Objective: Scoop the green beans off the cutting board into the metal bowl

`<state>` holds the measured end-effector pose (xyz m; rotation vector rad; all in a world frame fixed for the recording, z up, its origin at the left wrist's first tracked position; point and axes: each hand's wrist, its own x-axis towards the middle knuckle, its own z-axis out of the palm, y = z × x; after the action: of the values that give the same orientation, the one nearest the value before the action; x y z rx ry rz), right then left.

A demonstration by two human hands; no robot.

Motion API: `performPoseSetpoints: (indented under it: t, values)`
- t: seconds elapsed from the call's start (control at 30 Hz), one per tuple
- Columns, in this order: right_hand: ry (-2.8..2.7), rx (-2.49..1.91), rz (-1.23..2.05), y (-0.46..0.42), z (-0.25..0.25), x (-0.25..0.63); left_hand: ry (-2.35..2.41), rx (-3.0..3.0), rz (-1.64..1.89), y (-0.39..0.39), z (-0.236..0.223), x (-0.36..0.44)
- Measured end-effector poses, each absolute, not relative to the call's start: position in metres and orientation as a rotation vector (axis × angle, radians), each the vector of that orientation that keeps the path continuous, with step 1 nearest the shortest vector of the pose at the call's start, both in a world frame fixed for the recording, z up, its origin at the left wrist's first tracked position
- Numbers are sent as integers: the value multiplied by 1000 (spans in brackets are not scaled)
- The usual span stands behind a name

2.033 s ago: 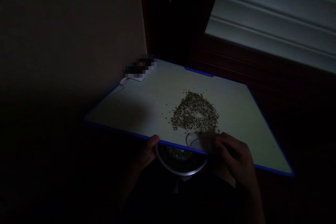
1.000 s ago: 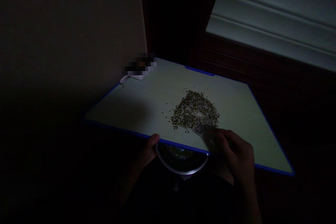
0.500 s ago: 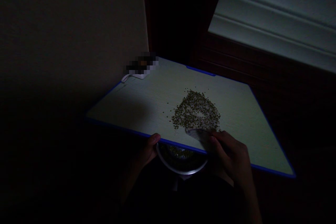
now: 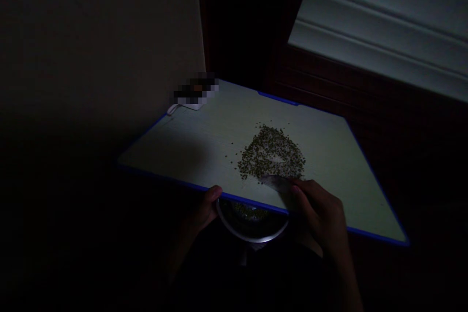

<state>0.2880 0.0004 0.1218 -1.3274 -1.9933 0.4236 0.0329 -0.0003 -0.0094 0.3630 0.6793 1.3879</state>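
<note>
Small greenish-brown seeds or beans [image 4: 272, 148] lie spread in a loose patch on a pale board [image 4: 329, 156] with blue edging. My right hand [image 4: 323, 209] pinches a thin, flat, dark-looking blade-like piece [image 4: 276, 183] whose tip touches the patch's near edge; its exact kind is unclear in the dim light. At the board's near edge, my left hand [image 4: 208, 207] is closed with its thumb over the blue rim; its other fingers are hidden. Beside that hand, under the edge, is a round metal bowl or pan [image 4: 252, 240] with more seeds [image 4: 252, 212] inside, partly covered by the board.
On the board's far left corner sits a white device [image 4: 193, 105] with a cord, its top blurred out. A wall [image 4: 109, 34] rises at the left. Dark wood panelling [image 4: 329, 78] and a pale slatted panel [image 4: 380, 19] stand behind. The surroundings are very dark.
My right hand and the flat piece have shifted slightly up and left, closer to the seeds. A few seeds now lie at its tip. The left hand keeps its place.
</note>
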Motion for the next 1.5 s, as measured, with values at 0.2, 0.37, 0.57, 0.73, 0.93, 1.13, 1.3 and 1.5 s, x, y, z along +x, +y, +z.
performPoseSetpoints:
  t: [0.2,0.37,0.57,0.73,0.93,1.13,1.3,1.5]
  values:
    - [-1971,-1335,415,-1,124,287,628,386,1341,1,-14,33]
    - [-1985,-1328,399,0,123,287,641,396,1365,1,-10,34]
    - [-1937,-1371,389,-1,123,287,635,381,1302,1,-4,35]
    - [-1898,-1419,353,-2,122,287,662,366,1318,0,-5,34]
    - [-1926,-1421,368,-2,123,287,628,410,1281,2,-3,35]
    - [-1945,-1371,384,-2,124,288,627,380,1313,1,-2,36]
    - [-1892,-1383,396,-3,123,289,669,369,1336,0,-4,35]
    - [-1890,-1389,388,-3,122,288,655,349,1379,-1,-5,36]
